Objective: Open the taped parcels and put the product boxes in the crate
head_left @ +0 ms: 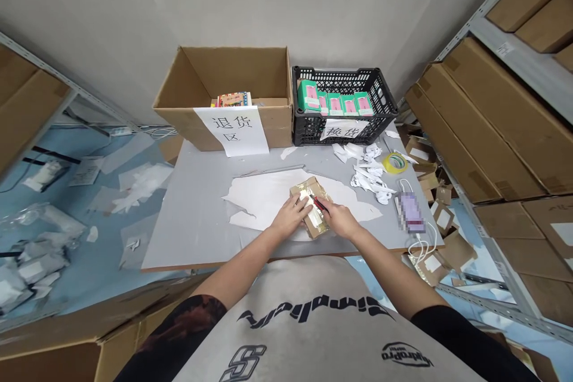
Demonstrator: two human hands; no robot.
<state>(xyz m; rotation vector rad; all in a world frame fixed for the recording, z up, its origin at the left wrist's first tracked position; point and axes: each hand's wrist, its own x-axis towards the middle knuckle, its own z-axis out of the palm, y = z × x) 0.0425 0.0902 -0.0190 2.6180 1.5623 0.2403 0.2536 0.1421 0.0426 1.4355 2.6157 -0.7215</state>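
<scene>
A small cardboard box (320,228) wrapped with shiny clear tape lies tilted on a torn white plastic mailer (259,194) spread over the grey table. My left hand (289,215) holds the box at its left side, fingers laid over the top near a white label. In my right hand (339,218) is a red and black box cutter (319,203), its front end against the top of the box. The fingers of that hand are wrapped round the handle. The blade's exact depth in the tape or card cannot be made out.
A large open carton (280,125) and a black plastic crate (308,136) of green-and-pink boxes (335,104) stand at the back. On the right lie crumpled white scraps (369,173), a tape roll (394,163) and a phone (410,212) with a cable. Shelves of cartons (496,125) flank the table.
</scene>
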